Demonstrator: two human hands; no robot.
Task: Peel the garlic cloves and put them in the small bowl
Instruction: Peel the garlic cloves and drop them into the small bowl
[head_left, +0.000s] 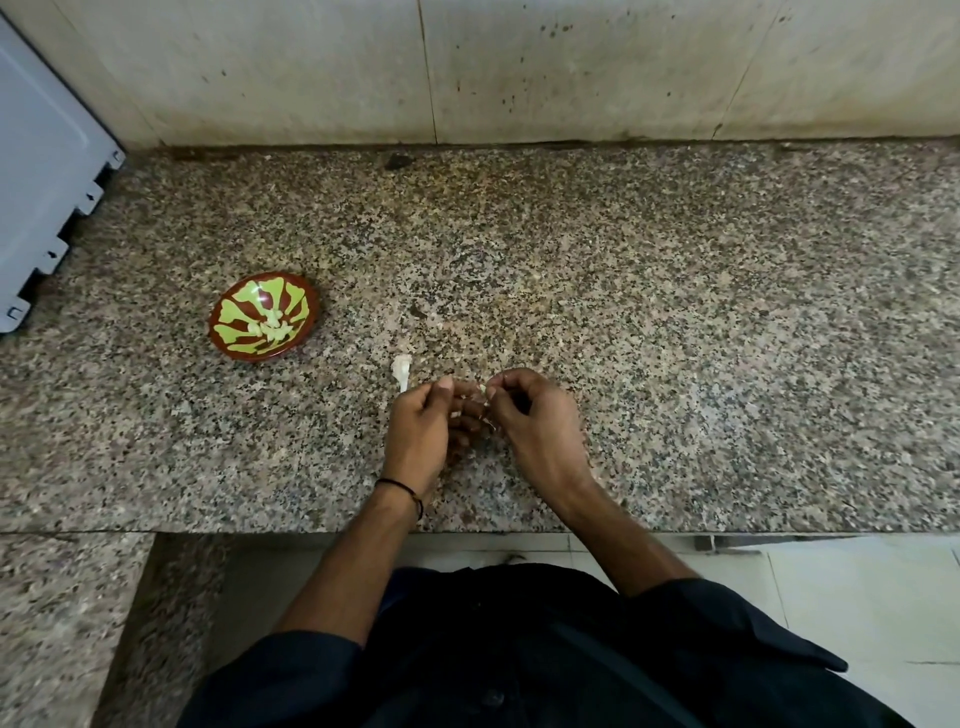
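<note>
Both hands are meeting at lower centre: left hand and right hand are curling their fingertips onto a garlic clove, pinching it between them, mostly hidden. I'm reading this as peeling. Just up-left, a white garlic scrap is lying on the granite counter. Further left, the small bowl is holding peeled cloves. I'm worrying the slick clove is going to squirt free, the bowl sitting well apart.
</note>
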